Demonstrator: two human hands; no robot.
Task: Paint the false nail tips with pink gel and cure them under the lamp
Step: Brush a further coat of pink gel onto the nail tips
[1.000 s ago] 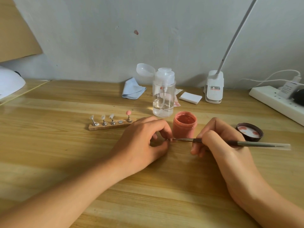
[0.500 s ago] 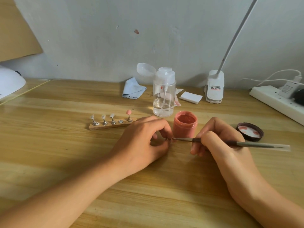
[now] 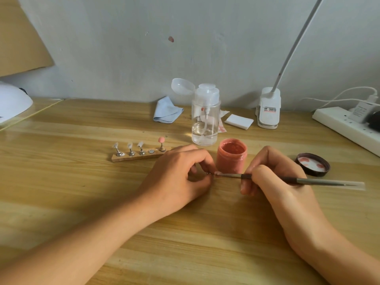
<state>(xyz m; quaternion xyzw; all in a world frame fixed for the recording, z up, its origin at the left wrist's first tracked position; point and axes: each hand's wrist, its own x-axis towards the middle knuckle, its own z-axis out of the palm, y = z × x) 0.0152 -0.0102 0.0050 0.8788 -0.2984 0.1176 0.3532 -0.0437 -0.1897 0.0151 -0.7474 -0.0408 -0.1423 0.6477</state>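
From the head view, the left hand [image 3: 178, 177] rested on the wooden table [image 3: 61, 192] with its fingers curled, pinching a small nail tip [image 3: 217, 173] between thumb and first finger. The tip was too small to see well. The right hand [image 3: 275, 182] gripped a thin brush [image 3: 320, 182] like a pencil. The brush lay almost flat, and its front end touched the nail tip.

Just behind the two hands stood the open pot of pink gel [image 3: 232, 159]. Its dark lid [image 3: 312, 164] lay upside down to the right, near the brush handle.

To the left was a small wooden stand [image 3: 139, 156]. It held three clear tips [image 3: 129, 145] and one pink tip [image 3: 161, 140], each on a little peg.

Farther back stood a clear pump bottle [image 3: 205, 120], a blue cloth [image 3: 166, 111], a white pad [image 3: 238, 121] and a white clip lamp [image 3: 268, 108]. A white power strip [image 3: 345, 128] lay at the right edge. A white curing lamp [image 3: 12, 103] sat at the far left.
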